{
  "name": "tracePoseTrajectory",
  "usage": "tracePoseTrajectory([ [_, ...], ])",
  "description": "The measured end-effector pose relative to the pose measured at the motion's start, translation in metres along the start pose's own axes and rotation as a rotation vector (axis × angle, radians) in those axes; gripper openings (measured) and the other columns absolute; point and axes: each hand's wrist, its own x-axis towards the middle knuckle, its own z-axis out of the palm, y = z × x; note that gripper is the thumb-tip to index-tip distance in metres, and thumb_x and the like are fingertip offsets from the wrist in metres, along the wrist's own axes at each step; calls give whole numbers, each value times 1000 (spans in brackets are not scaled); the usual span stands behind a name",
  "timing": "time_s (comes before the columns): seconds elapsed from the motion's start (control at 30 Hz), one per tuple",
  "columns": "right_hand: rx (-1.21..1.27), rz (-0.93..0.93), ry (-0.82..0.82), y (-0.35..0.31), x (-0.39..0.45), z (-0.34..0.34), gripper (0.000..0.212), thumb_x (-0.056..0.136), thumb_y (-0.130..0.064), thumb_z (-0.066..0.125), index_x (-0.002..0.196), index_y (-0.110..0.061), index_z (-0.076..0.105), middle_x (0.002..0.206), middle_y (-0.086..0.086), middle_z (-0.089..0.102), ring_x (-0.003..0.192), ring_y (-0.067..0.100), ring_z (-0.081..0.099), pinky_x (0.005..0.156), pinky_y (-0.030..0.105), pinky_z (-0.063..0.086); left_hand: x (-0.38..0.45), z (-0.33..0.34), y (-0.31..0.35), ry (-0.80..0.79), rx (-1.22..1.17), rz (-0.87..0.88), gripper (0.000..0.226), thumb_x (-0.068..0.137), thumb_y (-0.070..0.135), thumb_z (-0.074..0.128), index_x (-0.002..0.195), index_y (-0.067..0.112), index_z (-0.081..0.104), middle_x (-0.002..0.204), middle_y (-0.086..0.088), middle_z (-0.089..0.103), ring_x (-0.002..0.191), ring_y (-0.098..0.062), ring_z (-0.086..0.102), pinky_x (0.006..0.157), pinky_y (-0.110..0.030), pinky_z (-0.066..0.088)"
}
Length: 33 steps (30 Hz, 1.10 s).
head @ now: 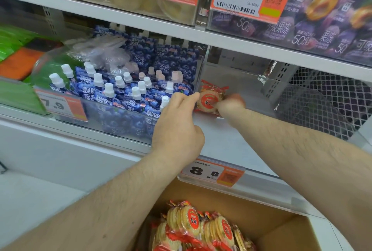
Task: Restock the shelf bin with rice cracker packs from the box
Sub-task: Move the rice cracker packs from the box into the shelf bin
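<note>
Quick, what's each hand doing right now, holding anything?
Left hand: fingers curled, fingertip touching the cracker pack in the bin; a real grip cannot be told.
Right hand: blurred, gripping that pack.
</note>
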Motion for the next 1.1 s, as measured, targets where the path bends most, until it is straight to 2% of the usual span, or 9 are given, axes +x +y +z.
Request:
tracePoseTrajectory([
  [0.2, 270, 104, -68, 4, -8, 6, 43, 69, -26, 86, 102, -5, 68, 91, 11, 73, 78, 27, 73, 74, 44, 62, -1, 1, -1, 9, 2, -12, 68, 81, -1, 52, 145, 20, 41, 121, 5, 42, 112, -17, 47, 91, -35, 46],
  [0.27, 317, 135, -78, 3, -10, 6, 45, 70, -25, 87, 104, -5, 67, 91, 10, 72, 78, 26, 73, 71, 41, 62, -1, 1, 0, 14, -1, -11, 68, 81, -1, 51, 146, 20, 41, 121, 5, 42, 113, -18, 47, 91, -37, 46],
  [0.4, 422, 148, -114, 4, -15, 0, 36, 75, -14, 85, 105, -5, 67, 95, 10, 71, 75, 22, 69, 45, 23, 52, -1, 2, -1, 17, -3, -11, 68, 82, 0, 52, 146, 20, 41, 121, 5, 42, 113, -17, 46, 90, -39, 47],
  [0.57, 401, 127, -159, 4, -18, -7, 33, 74, -20, 86, 97, -6, 67, 78, 5, 68, 60, 15, 63, 51, 24, 51, -1, 3, -1, 25, -14, -20, 69, 81, 2, 52, 145, 22, 40, 121, 8, 42, 113, -15, 46, 90, -39, 48],
  [0.67, 366, 111, -162, 7, -20, -14, 36, 71, -25, 89, 95, -7, 68, 85, 6, 72, 71, 18, 68, 62, 28, 55, 1, 3, -2, 15, -17, -23, 68, 82, 5, 55, 146, 22, 39, 128, 9, 41, 118, -13, 44, 95, -32, 45],
  [0.8, 325, 79, -138, 7, -35, -31, 53, 57, -34, 91, 97, -6, 69, 85, 9, 75, 76, 21, 73, 58, 28, 53, 1, 0, -1, -22, -23, -46, 68, 81, 13, 59, 145, 22, 40, 134, 5, 38, 123, -17, 41, 100, -40, 43],
  [0.87, 264, 41, -101, 4, -55, -44, 51, 64, -35, 87, 98, -5, 65, 90, 9, 74, 76, 20, 70, 62, 31, 56, -4, -5, 2, 49, 90, -16, 66, 76, 19, 63, 139, 22, 46, 133, -2, 37, 121, -23, 40, 99, -41, 38],
  [0.97, 5, -173, 52, -1, -108, -73, 41, 80, -34, 73, 112, -15, 60, 102, 0, 63, 88, 21, 61, 75, 34, 53, -18, -15, 15, 213, 232, 182, 49, 67, 23, 59, 116, 17, 59, 110, -4, 49, 99, -24, 48, 82, -37, 34],
  [1.1, -200, -1006, 438, 15, -192, -102, 11, 81, -21, 62, 83, -11, 64, 79, 5, 62, 76, 28, 60, 65, 39, 48, -58, -29, 27, -124, 98, 227, 26, 69, 27, 51, 93, 25, 61, 81, 11, 55, 79, -15, 53, 73, -35, 47],
])
